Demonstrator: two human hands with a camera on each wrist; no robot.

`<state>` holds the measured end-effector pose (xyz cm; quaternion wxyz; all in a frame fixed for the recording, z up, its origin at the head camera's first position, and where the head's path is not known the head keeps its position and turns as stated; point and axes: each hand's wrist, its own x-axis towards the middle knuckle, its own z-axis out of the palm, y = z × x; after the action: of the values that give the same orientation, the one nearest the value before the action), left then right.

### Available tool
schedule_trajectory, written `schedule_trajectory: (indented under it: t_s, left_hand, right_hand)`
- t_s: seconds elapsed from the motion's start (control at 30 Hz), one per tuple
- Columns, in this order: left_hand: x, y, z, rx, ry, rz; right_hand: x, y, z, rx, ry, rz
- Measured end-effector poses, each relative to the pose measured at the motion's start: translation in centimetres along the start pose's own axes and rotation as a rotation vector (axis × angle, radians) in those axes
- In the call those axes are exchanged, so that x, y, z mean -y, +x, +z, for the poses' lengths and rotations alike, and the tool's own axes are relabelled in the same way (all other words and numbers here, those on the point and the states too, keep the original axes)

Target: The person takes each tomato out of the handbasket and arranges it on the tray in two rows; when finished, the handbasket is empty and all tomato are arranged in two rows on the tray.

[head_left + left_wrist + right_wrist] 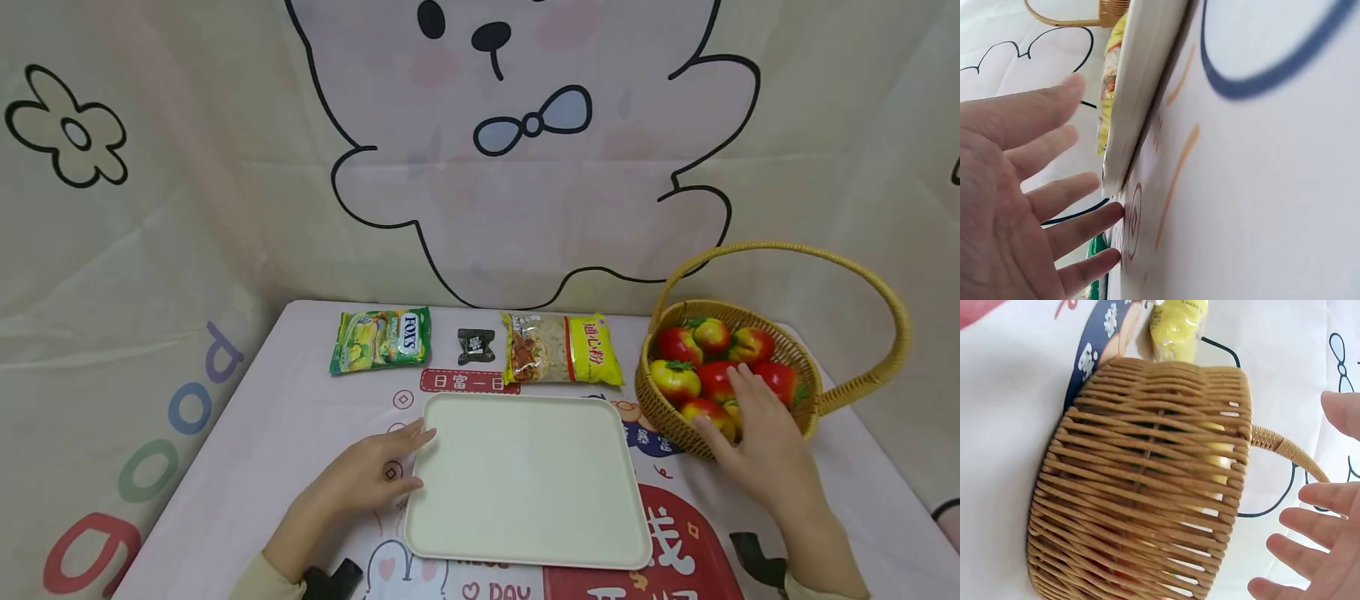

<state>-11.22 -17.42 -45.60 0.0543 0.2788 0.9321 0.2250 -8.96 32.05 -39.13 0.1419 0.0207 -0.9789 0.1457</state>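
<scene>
Head view shows the left hand (369, 472), fingers spread, beside the tray (525, 482), and the right hand (763, 450), spread too, over the basket (664, 418) at right, hiding some fruit (677, 380); contact is hard to tell.

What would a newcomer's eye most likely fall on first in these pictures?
Probably the basket of red and yellow fruit at the right of the table, with the right hand over it. Next, perhaps, the pale tray front and centre, the left hand at its left edge. Behind them, a large cartoon animal with a blue bow tie fills the middle of the backdrop.
</scene>
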Motion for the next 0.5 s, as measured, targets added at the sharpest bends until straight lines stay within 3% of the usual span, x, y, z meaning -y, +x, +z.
schedule_trajectory:
  t_s: [0.13, 0.5]
  left_hand:
    - [0.4, 0.1, 0.7, 0.024, -0.074, 0.019]
    - [1.6, 0.0, 1.7, -0.01, -0.208, 0.027]
  right_hand:
    - [-0.4, 0.5, -0.6, 0.015, 0.04, 0.015]
    - [-2.3, 3.3, -3.7, 0.053, 0.056, 0.061]
